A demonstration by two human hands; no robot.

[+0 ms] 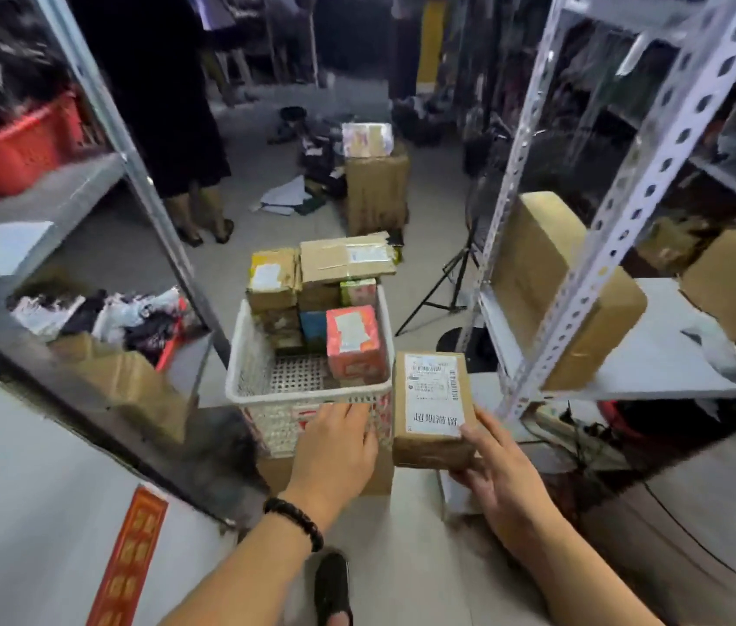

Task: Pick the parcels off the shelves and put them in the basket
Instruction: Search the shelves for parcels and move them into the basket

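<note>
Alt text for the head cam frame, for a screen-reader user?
A person's right hand holds a small brown labelled parcel beside a white mesh basket, while the left hand touches the basket's near wall. The basket already holds several boxes at its far end; a large cardboard box lies on the metal shelf to the right.

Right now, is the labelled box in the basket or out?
Out: right hand holds the box beside the basket, outside its rim.
</note>
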